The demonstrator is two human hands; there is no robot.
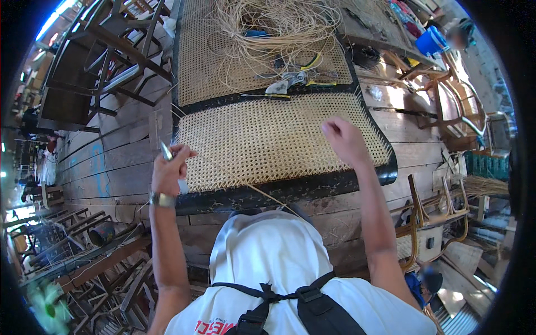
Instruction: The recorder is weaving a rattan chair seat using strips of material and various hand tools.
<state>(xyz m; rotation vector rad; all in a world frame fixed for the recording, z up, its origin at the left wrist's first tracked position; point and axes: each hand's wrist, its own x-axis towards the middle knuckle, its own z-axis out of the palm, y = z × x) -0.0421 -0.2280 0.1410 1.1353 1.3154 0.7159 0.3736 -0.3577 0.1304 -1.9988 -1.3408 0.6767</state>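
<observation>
A woven cane panel [262,134] in a black frame [312,184] lies in front of me, its small holes in a regular pattern. My left hand [172,170] is closed round a pointed metal tool [166,151] at the panel's left edge. The tool's tip points up and away, and the fingers hide much of it. Over the right part of the panel is my right hand [347,142], its fingers curled together. Whether a thin strand sits in that hand cannot be made out. One loose cane strand [262,193] crosses the near frame edge toward me.
A tangle of cane strands [273,28] covers the panel's far section. Pliers with yellow-and-black handles [321,84] and other tools lie near the crossbar. Wooden chair frames [125,61] stand left, another chair [435,223] right. A blue bucket [431,41] is far right. A person [430,282] is at lower right.
</observation>
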